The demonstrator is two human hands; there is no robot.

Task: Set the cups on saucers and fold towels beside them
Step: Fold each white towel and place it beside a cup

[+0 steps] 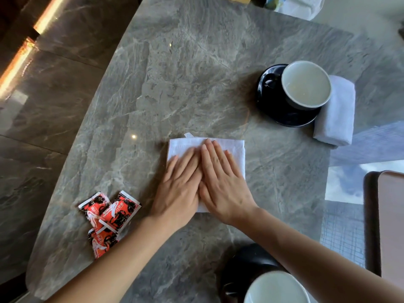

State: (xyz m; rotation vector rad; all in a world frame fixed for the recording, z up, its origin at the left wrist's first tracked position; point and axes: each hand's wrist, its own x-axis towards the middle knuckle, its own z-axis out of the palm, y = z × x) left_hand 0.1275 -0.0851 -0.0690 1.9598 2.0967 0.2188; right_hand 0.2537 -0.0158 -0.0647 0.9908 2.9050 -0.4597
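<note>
A white towel [234,149] lies flat in a folded rectangle at the middle of the grey marble table [185,73]. My left hand [178,189] and my right hand [225,184] press down on it side by side, palms flat, fingers together. At the far right a dark cup with a white inside [306,84] stands on a black saucer [271,106], with a rolled white towel [336,114] touching the saucer's right side. A second cup [276,288] on a black saucer [244,263] sits at the near edge, partly under my right forearm.
Three red and black sachets [109,215] lie near the table's left front edge. A brown tray [384,219] sits at the right edge. A plastic-wrapped bundle [295,5] lies at the far end. Dark tiled floor [43,106] shows on the left.
</note>
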